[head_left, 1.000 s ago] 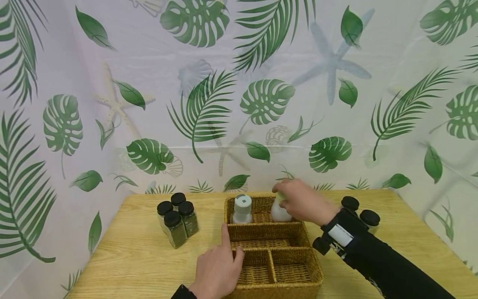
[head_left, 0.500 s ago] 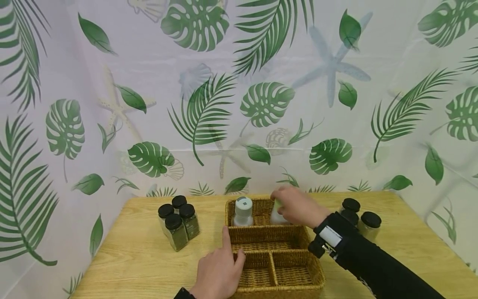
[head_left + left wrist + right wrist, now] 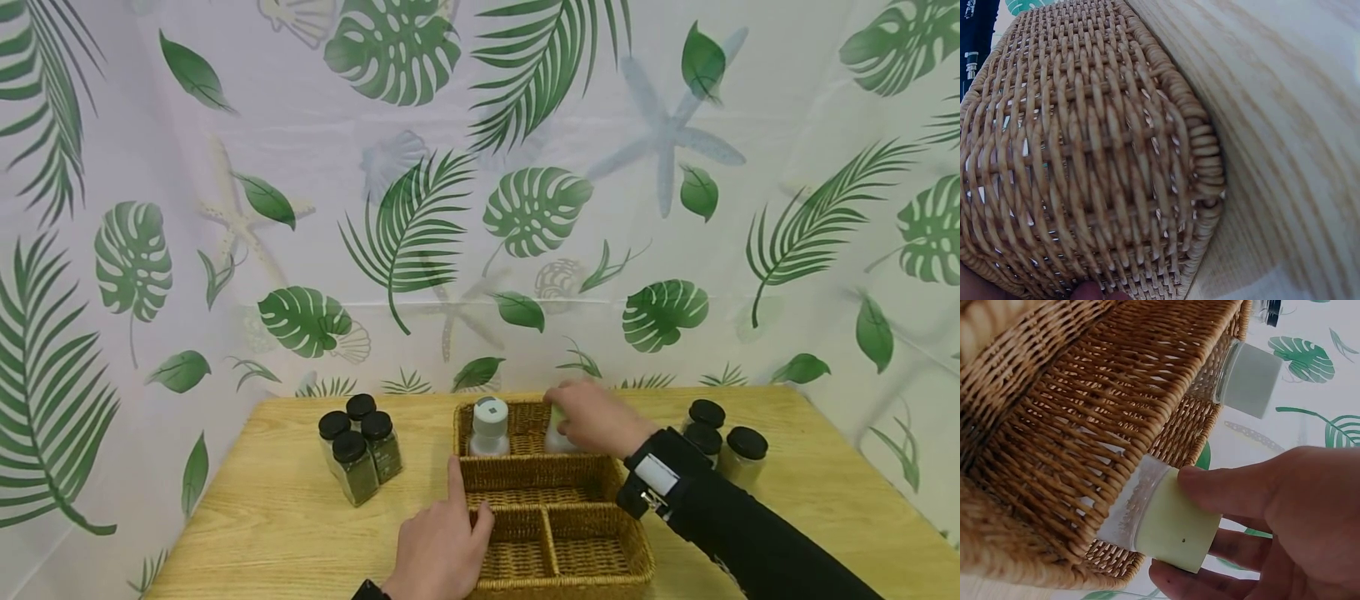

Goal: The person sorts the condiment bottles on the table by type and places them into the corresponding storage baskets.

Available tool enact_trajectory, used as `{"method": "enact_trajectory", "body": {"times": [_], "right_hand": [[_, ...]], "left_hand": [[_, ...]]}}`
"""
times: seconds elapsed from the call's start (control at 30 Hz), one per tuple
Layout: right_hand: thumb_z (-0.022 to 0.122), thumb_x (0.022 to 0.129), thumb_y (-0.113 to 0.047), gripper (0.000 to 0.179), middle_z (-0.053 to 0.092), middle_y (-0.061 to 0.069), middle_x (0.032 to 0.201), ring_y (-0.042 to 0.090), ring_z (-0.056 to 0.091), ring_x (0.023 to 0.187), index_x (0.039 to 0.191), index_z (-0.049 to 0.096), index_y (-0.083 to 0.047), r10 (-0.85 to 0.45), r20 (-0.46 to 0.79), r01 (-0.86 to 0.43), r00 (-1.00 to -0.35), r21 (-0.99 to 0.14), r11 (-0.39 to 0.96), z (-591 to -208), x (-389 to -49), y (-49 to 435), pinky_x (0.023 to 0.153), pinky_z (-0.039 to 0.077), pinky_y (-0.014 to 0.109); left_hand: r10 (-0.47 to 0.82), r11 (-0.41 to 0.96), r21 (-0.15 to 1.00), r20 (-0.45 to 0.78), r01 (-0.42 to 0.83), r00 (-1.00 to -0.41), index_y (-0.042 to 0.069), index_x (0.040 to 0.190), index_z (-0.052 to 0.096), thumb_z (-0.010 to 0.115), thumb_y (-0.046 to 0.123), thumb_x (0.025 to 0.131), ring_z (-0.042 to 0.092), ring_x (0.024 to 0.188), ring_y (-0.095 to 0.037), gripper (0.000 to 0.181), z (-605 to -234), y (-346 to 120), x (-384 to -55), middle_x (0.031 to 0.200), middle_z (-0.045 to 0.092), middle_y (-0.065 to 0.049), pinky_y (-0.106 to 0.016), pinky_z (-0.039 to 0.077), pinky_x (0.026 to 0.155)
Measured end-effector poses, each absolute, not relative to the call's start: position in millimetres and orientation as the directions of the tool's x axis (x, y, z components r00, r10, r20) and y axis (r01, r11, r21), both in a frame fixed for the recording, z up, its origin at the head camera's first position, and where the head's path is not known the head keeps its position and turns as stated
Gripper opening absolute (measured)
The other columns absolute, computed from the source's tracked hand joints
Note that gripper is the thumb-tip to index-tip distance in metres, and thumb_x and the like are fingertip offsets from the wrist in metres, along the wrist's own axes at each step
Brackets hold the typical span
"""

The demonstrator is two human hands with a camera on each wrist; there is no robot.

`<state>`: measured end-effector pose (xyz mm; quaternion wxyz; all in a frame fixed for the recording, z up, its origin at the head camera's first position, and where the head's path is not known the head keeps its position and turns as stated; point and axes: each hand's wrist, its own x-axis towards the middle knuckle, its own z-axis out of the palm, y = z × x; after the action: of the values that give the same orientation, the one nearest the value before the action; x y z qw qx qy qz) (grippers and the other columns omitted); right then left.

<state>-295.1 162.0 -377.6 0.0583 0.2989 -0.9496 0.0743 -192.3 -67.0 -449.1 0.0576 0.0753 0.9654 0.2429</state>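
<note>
A wicker basket [image 3: 551, 583] with several compartments stands on the table. My right hand [image 3: 600, 418] reaches over its back compartment and grips the pale green cap [image 3: 1179, 519] of a clear-bodied bottle [image 3: 1132, 503], thumb on one side and fingers on the other. The bottle's lower part sits down inside that compartment. At the compartment's left end stands another clear bottle with a whitish-grey cap [image 3: 491, 415]. My left hand [image 3: 438, 546] rests at the basket's left side, index finger straight along the rim and thumb spread away. Only fingertips [image 3: 1088, 290] show beside the woven wall in the left wrist view.
Several black-capped spice jars [image 3: 356, 454] cluster left of the basket. More black-capped jars [image 3: 742, 454] stand at the right, partly behind the right forearm. A leaf-patterned cloth [image 3: 540, 208] hangs behind the wooden table [image 3: 262, 517].
The right hand has come slightly lower and stays on the green-capped bottle. The left hand keeps its place at the basket. The head view has tipped slightly.
</note>
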Motion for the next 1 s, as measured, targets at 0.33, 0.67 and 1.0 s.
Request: {"method": "enact_trajectory", "body": {"times": [0.33, 0.67, 1.0], "right_hand": [[0.068, 0.08, -0.002, 0.04, 0.066, 0.014, 0.107, 0.026, 0.059, 0.093, 0.119, 0.064, -0.001, -0.54, 0.125, -0.552, -0.832, -0.091, 0.829, -377, -294, 163, 0.077, 0.053, 0.042], [0.07, 0.079, -0.013, 0.054, 0.059, 0.017, 0.123, 0.027, 0.056, 0.097, 0.131, 0.057, -0.006, -0.493, 0.129, -0.507, -0.861, -0.13, 0.852, -373, -290, 170, 0.062, 0.05, 0.036], [0.069, 0.084, -0.015, 0.052, 0.057, 0.019, 0.126, 0.034, 0.052, 0.108, 0.133, 0.055, -0.004, -0.487, 0.192, -0.518, -0.852, -0.177, 0.837, -366, -279, 191, 0.074, 0.051, 0.043]], "left_hand": [[0.171, 0.87, 0.479, -0.074, 0.116, -0.983, 0.006, 0.154, 0.008, 0.031, 0.056, 0.099, 0.035, 0.036, -0.02, 0.077, -449, -66, -192, 0.046, 0.046, -0.002, -0.035, 0.022, 0.036], [0.172, 0.874, 0.471, -0.062, 0.123, -0.983, 0.005, 0.153, 0.008, 0.03, 0.056, 0.099, 0.036, 0.035, -0.02, 0.078, -449, -66, -192, 0.045, 0.045, -0.002, -0.035, 0.023, 0.036], [0.172, 0.87, 0.48, -0.079, 0.114, -0.982, 0.006, 0.154, 0.007, 0.029, 0.056, 0.099, 0.037, 0.036, -0.02, 0.078, -450, -66, -194, 0.045, 0.047, -0.002, -0.035, 0.023, 0.036]]}}
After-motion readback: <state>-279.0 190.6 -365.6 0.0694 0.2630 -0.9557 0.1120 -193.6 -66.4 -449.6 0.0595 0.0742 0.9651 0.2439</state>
